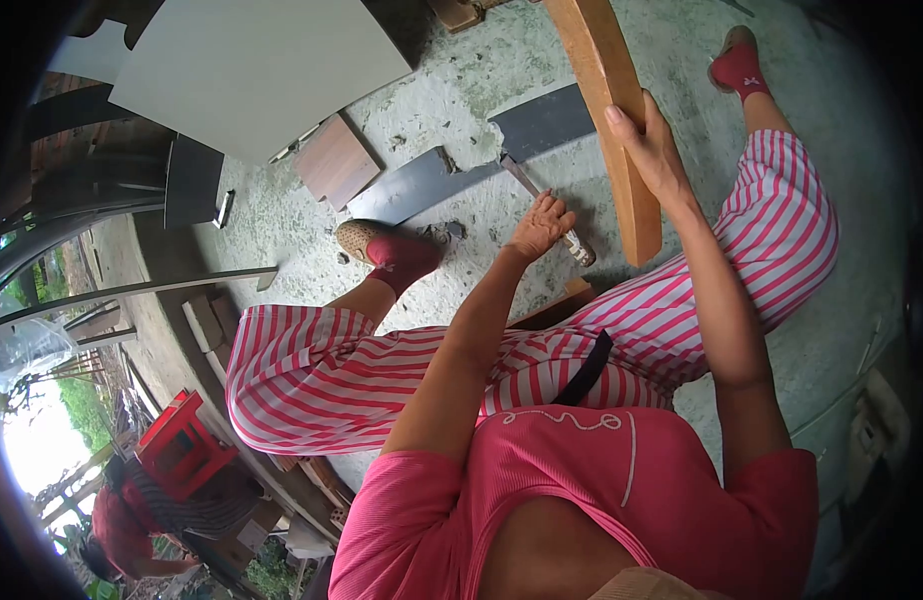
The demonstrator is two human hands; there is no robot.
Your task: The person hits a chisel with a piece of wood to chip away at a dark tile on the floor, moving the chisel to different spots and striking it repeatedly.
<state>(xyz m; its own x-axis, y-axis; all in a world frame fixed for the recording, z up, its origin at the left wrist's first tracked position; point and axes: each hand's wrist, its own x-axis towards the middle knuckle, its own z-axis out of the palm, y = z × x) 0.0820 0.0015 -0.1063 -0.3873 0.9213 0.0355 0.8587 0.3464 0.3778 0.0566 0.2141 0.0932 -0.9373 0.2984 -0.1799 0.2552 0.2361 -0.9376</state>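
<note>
My right hand [657, 155] is wrapped round a long wooden beam [614, 110], which runs from the top edge down to my striped trouser leg. Left of it, my left hand [544, 226] is closed on a tool [521, 176] lying low over the floor. The tool has a narrow flat blade, and its pale, worn handle end shows below my fingers. Just beyond the tool's tip lies a dark grey strip [547, 122], with a second grey strip [412, 187] beside it.
A large pale panel [262, 70] and a wood-grain board [337, 162] lie at the upper left. Small fragments dot the concrete floor [422, 110]. A red plastic stool [185, 445] and another person [132, 520] are at the lower left.
</note>
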